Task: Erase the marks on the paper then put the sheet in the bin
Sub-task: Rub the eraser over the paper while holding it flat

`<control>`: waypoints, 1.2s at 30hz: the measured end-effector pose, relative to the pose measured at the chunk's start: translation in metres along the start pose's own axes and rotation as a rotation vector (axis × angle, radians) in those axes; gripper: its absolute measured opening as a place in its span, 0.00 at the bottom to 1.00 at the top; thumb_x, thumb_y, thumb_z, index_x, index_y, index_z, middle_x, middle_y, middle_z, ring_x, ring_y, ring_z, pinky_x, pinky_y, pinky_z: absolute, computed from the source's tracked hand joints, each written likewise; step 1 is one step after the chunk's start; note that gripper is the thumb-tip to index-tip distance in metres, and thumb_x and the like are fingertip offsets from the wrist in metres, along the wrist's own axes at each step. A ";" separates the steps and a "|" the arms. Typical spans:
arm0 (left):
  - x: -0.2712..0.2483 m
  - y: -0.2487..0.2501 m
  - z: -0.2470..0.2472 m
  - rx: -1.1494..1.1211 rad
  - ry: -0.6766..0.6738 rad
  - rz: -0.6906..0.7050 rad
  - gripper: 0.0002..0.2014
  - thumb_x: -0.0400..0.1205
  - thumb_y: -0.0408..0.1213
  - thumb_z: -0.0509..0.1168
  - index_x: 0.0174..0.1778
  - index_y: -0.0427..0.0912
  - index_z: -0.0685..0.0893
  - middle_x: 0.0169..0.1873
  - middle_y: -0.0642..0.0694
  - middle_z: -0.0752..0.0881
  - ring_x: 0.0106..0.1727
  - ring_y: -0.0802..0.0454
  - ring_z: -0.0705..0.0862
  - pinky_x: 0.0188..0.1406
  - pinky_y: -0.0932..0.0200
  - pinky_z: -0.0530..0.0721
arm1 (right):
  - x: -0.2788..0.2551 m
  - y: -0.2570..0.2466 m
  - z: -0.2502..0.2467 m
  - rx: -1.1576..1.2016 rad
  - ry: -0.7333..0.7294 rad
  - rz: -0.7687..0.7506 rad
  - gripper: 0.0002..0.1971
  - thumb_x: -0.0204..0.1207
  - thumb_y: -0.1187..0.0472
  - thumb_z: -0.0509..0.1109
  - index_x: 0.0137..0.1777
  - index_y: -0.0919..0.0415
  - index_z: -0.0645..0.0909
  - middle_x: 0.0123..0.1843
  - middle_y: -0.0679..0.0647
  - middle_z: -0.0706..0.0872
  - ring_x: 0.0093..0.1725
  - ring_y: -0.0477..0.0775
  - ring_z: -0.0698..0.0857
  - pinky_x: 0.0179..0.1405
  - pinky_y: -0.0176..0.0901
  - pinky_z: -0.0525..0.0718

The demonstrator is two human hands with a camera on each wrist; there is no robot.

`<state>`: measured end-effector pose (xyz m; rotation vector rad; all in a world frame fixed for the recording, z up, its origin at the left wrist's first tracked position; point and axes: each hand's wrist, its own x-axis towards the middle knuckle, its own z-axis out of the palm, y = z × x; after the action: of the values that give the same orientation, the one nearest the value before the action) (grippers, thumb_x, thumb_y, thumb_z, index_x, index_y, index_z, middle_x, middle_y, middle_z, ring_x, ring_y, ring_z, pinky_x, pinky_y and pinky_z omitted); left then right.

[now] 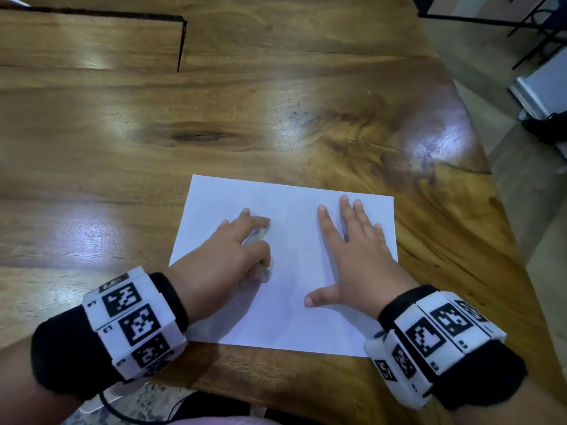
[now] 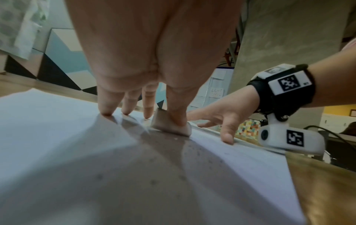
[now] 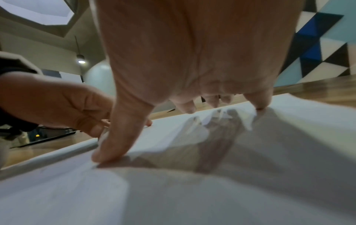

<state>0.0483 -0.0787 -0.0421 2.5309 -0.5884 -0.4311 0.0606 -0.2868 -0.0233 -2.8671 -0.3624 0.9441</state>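
A white sheet of paper (image 1: 291, 305) lies flat on the wooden table (image 1: 153, 179), near its front edge. My left hand (image 1: 264, 240) pinches a small pale eraser (image 1: 258, 235) between thumb and index finger and presses it on the sheet's left half; the other fingertips touch the paper. In the left wrist view the eraser (image 2: 169, 125) stands on the paper (image 2: 57, 121) with grey crumbs before it. My right hand (image 1: 317, 254) lies flat on the right half, fingers spread. I see no clear marks on the sheet. No bin is in view.
The table's right edge (image 1: 491, 185) runs diagonally close to the sheet, with floor beyond it. A dark slot (image 1: 181, 41) cuts the tabletop at the far left. Black metal legs (image 1: 521, 26) stand at the top right. A cable (image 1: 122, 415) hangs below the front edge.
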 end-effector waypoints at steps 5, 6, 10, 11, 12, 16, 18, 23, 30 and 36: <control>-0.001 -0.003 0.002 0.012 -0.029 -0.032 0.08 0.77 0.27 0.62 0.44 0.45 0.78 0.80 0.39 0.58 0.81 0.39 0.44 0.77 0.45 0.45 | -0.005 0.005 0.005 0.047 -0.025 0.016 0.68 0.60 0.31 0.74 0.80 0.50 0.23 0.76 0.57 0.15 0.77 0.55 0.19 0.80 0.55 0.30; -0.002 -0.006 0.000 0.007 -0.034 -0.038 0.09 0.77 0.28 0.62 0.43 0.49 0.76 0.80 0.40 0.58 0.81 0.38 0.44 0.78 0.44 0.47 | -0.005 0.002 0.005 0.058 -0.025 -0.002 0.67 0.60 0.32 0.74 0.80 0.49 0.23 0.76 0.57 0.15 0.76 0.55 0.19 0.80 0.54 0.30; -0.015 -0.027 -0.013 -0.006 -0.050 -0.027 0.12 0.79 0.32 0.61 0.43 0.55 0.67 0.80 0.46 0.57 0.82 0.44 0.44 0.78 0.52 0.44 | -0.002 -0.018 0.009 0.078 -0.024 -0.049 0.66 0.62 0.33 0.75 0.80 0.49 0.24 0.76 0.57 0.15 0.77 0.55 0.19 0.80 0.54 0.31; -0.019 -0.032 -0.016 -0.009 -0.045 -0.023 0.12 0.79 0.32 0.61 0.43 0.55 0.67 0.80 0.47 0.57 0.82 0.46 0.44 0.77 0.53 0.43 | -0.001 -0.023 0.010 0.069 -0.024 -0.051 0.66 0.63 0.33 0.75 0.80 0.49 0.24 0.76 0.57 0.15 0.77 0.55 0.19 0.81 0.55 0.31; -0.022 -0.036 -0.018 0.004 -0.044 -0.013 0.12 0.79 0.33 0.61 0.43 0.55 0.68 0.80 0.48 0.57 0.82 0.47 0.45 0.78 0.53 0.44 | -0.001 -0.027 0.010 0.055 -0.026 -0.052 0.66 0.63 0.33 0.74 0.80 0.50 0.24 0.77 0.58 0.15 0.77 0.56 0.20 0.81 0.55 0.32; -0.025 -0.032 -0.026 -0.004 -0.083 -0.027 0.14 0.77 0.31 0.64 0.45 0.58 0.70 0.78 0.47 0.62 0.82 0.45 0.54 0.79 0.44 0.59 | -0.004 -0.031 0.006 0.007 0.007 -0.052 0.62 0.64 0.33 0.73 0.82 0.49 0.28 0.81 0.58 0.23 0.81 0.57 0.28 0.82 0.52 0.36; -0.019 -0.025 -0.027 -0.013 -0.049 -0.061 0.15 0.74 0.30 0.66 0.45 0.57 0.74 0.73 0.43 0.71 0.72 0.43 0.74 0.69 0.47 0.73 | -0.002 -0.029 0.000 -0.008 0.074 -0.074 0.57 0.65 0.33 0.72 0.83 0.49 0.38 0.83 0.57 0.39 0.82 0.57 0.41 0.80 0.48 0.46; 0.019 -0.003 -0.044 -0.099 0.094 -0.244 0.05 0.74 0.38 0.69 0.44 0.46 0.84 0.44 0.43 0.77 0.47 0.43 0.77 0.47 0.58 0.73 | 0.017 -0.028 -0.015 -0.094 0.130 -0.130 0.56 0.60 0.29 0.72 0.82 0.44 0.45 0.74 0.50 0.54 0.71 0.55 0.58 0.67 0.48 0.62; 0.079 -0.004 -0.043 0.040 0.113 -0.306 0.10 0.75 0.39 0.67 0.50 0.38 0.82 0.49 0.36 0.85 0.50 0.38 0.82 0.46 0.55 0.78 | 0.023 -0.033 -0.010 -0.151 0.125 -0.107 0.59 0.61 0.27 0.69 0.83 0.48 0.38 0.77 0.54 0.52 0.73 0.58 0.56 0.68 0.51 0.61; 0.068 0.002 -0.044 0.111 0.099 -0.184 0.07 0.76 0.36 0.66 0.47 0.37 0.82 0.39 0.41 0.76 0.45 0.38 0.80 0.41 0.57 0.72 | 0.024 -0.028 -0.006 -0.062 0.133 -0.178 0.59 0.64 0.30 0.70 0.84 0.52 0.37 0.84 0.49 0.39 0.82 0.52 0.42 0.79 0.47 0.47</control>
<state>0.1241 -0.0953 -0.0175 2.7068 -0.3519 -0.3432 0.0769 -0.2537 -0.0275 -2.8728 -0.6313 0.7194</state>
